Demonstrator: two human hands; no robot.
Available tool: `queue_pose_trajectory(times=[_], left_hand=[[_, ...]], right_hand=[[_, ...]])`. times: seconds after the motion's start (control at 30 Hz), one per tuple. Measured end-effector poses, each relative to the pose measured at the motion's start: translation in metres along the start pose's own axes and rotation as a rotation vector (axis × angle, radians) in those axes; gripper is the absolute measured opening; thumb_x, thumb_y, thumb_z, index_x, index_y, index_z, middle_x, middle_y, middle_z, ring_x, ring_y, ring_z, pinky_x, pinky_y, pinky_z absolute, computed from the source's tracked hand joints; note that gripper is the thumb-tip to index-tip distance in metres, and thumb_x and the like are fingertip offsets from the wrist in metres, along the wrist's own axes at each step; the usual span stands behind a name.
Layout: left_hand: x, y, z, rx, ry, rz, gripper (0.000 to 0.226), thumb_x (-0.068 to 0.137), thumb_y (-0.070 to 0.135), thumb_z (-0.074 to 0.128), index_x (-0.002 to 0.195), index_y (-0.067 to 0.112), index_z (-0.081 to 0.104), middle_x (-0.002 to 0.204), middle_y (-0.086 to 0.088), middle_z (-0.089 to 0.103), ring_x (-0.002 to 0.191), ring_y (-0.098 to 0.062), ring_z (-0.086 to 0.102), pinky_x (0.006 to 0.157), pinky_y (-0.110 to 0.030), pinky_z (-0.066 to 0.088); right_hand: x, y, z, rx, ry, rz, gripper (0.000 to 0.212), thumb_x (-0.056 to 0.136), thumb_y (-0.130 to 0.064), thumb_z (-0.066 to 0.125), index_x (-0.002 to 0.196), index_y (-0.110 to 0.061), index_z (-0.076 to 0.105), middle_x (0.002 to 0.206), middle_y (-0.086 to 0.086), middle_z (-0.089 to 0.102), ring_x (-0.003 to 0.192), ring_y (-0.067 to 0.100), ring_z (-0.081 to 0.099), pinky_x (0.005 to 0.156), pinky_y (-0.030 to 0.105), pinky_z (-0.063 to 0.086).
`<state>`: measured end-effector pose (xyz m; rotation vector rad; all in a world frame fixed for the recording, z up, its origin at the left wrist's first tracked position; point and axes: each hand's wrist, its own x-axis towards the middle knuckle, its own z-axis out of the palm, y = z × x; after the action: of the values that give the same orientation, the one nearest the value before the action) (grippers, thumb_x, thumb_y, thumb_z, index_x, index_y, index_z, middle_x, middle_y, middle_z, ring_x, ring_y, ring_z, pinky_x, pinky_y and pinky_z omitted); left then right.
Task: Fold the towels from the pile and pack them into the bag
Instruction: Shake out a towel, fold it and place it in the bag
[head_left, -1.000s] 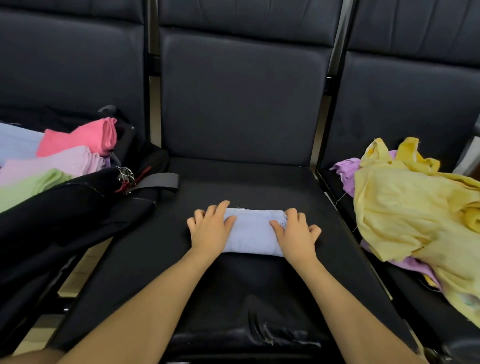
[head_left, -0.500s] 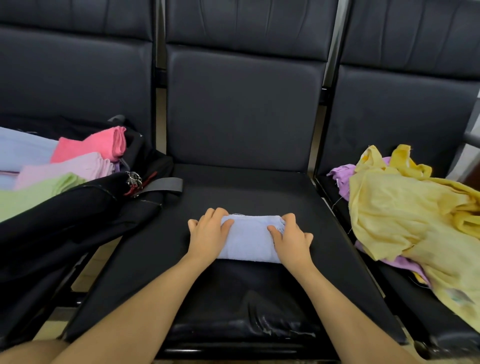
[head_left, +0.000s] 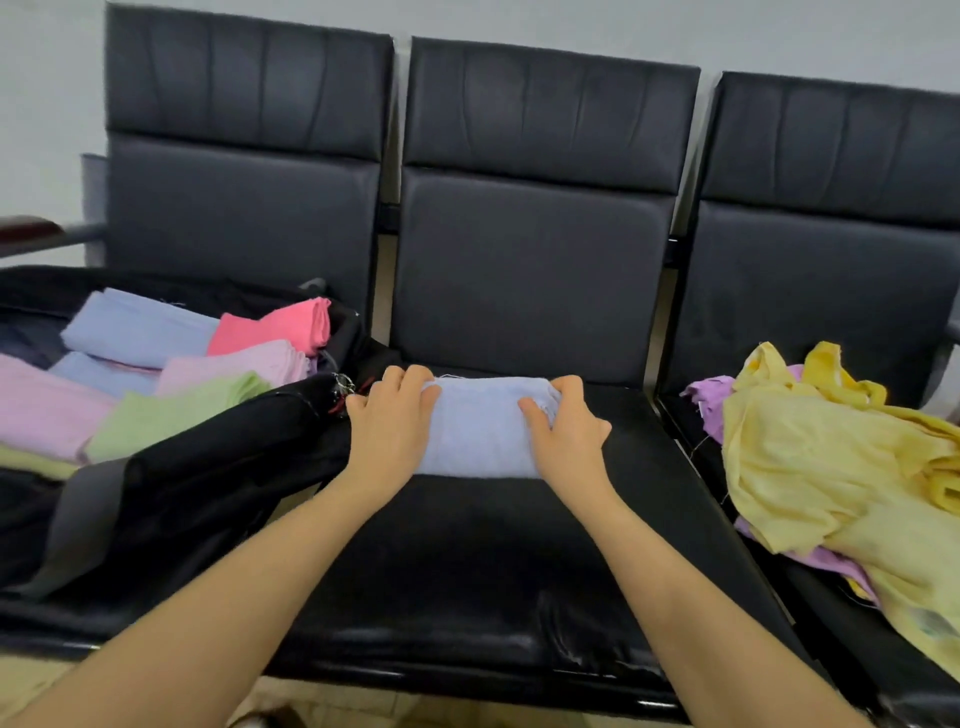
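A folded light blue towel (head_left: 478, 431) lies across the middle black seat (head_left: 493, 571), close to its left edge. My left hand (head_left: 392, 421) grips the towel's left end, fingers curled over the far edge. At the right end my right hand (head_left: 569, 434) holds it the same way, thumb on top. An open black bag (head_left: 218, 467) sits on the left seat and holds several folded towels: blue (head_left: 135, 327), pink (head_left: 280, 325), pale pink (head_left: 234, 364) and green (head_left: 171, 410). The loose pile of yellow towels (head_left: 831, 467), with purple ones (head_left: 714, 397) beneath, fills the right seat.
Three black padded chairs stand in a row against a pale wall. A dark armrest (head_left: 31, 231) juts in at the far left. The bag's zip pull and strap (head_left: 343, 389) lie right beside my left hand.
My hands went from pressing the folded blue towel flat to gripping its ends, and the towel has shifted left toward the bag. My view has risen, showing more of the bag's inside.
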<state>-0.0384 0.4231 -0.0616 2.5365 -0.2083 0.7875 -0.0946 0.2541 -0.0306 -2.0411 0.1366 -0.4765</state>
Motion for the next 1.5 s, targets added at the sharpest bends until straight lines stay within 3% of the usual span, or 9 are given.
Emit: queue_pose_trajectory(times=[0.23,0.4,0.67,1.0,1.13,1.27,1.33,1.4,1.5], left_hand=[[0.044,-0.056,-0.066,0.04,0.134,-0.02,0.023,0.1,0.025,0.043,0.116,0.016,0.056,0.113,-0.002,0.055,0.109,-0.025,0.05,0.079,-0.036,0.023],[0.075,-0.118,-0.094,0.092,0.185,-0.117,0.023,0.1,0.027,0.04,0.115,0.019,0.056,0.11,-0.005,0.053,0.103,-0.027,0.053,0.074,-0.034,0.02],[0.11,-0.254,-0.117,0.165,0.166,-0.227,0.023,0.101,0.023,0.04,0.112,0.015,0.058,0.112,-0.008,0.053,0.104,-0.028,0.051,0.072,-0.033,0.016],[0.156,-0.402,-0.127,0.213,0.119,-0.249,0.023,0.102,0.021,0.038,0.112,0.018,0.058,0.11,-0.006,0.052,0.095,-0.026,0.049,0.084,-0.037,0.022],[0.159,-0.433,-0.121,0.272,0.072,-0.191,0.025,0.102,0.022,0.036,0.111,0.018,0.059,0.106,-0.004,0.052,0.094,-0.023,0.048,0.08,-0.034,0.018],[0.153,-0.451,-0.116,0.437,-0.076,-0.171,0.024,0.102,0.025,0.039,0.112,0.021,0.061,0.107,-0.002,0.053,0.101,-0.024,0.052,0.078,-0.034,0.016],[0.15,-0.451,-0.113,0.492,0.005,-0.121,0.018,0.097,0.022,0.052,0.105,0.016,0.067,0.105,-0.009,0.057,0.096,-0.031,0.052,0.076,-0.037,0.019],[0.146,-0.442,-0.11,0.553,0.118,-0.023,0.012,0.087,0.018,0.063,0.093,0.011,0.071,0.102,-0.013,0.062,0.089,-0.035,0.054,0.073,-0.041,0.03],[0.131,-0.425,-0.094,0.595,0.075,0.199,0.03,0.083,0.024,0.044,0.089,0.013,0.071,0.102,-0.011,0.068,0.094,-0.032,0.061,0.077,-0.04,0.031]], right_hand=[[0.014,-0.075,0.051,0.017,-0.021,-0.176,0.014,0.097,-0.026,0.051,0.097,-0.017,0.04,0.079,-0.011,0.038,0.096,0.02,0.035,0.094,0.05,0.041],[0.034,-0.114,0.116,0.018,-0.078,-0.238,0.015,0.097,-0.025,0.05,0.097,-0.016,0.038,0.077,-0.011,0.042,0.077,0.005,0.032,0.093,0.041,0.035],[0.058,-0.153,0.253,0.002,-0.203,-0.306,0.017,0.096,-0.025,0.052,0.094,-0.016,0.037,0.083,-0.006,0.052,0.083,0.015,0.047,0.077,0.027,0.016],[0.092,-0.18,0.405,0.02,-0.312,-0.287,0.02,0.097,-0.023,0.051,0.096,-0.014,0.033,0.096,-0.002,0.052,0.102,0.029,0.056,0.101,0.046,0.033],[0.089,-0.166,0.438,-0.104,-0.337,-0.232,0.023,0.098,-0.032,0.049,0.107,-0.012,0.04,0.119,0.002,0.06,0.111,0.028,0.056,0.097,0.035,0.023],[0.08,-0.144,0.455,-0.406,-0.325,-0.321,0.038,0.096,-0.05,0.04,0.104,-0.015,0.052,0.105,0.003,0.061,0.105,0.028,0.054,0.093,0.04,0.024],[0.079,-0.136,0.457,-0.522,-0.295,-0.335,0.046,0.095,-0.055,0.038,0.109,-0.015,0.058,0.115,0.003,0.054,0.109,0.028,0.045,0.094,0.041,0.024],[0.081,-0.134,0.455,-0.576,-0.252,-0.35,0.048,0.096,-0.056,0.037,0.118,-0.017,0.055,0.126,0.003,0.047,0.113,0.027,0.039,0.094,0.04,0.023],[0.085,-0.133,0.451,-0.559,-0.284,-0.498,0.046,0.101,-0.045,0.032,0.142,-0.025,0.035,0.151,-0.003,0.03,0.134,0.022,0.028,0.104,0.04,0.017]])
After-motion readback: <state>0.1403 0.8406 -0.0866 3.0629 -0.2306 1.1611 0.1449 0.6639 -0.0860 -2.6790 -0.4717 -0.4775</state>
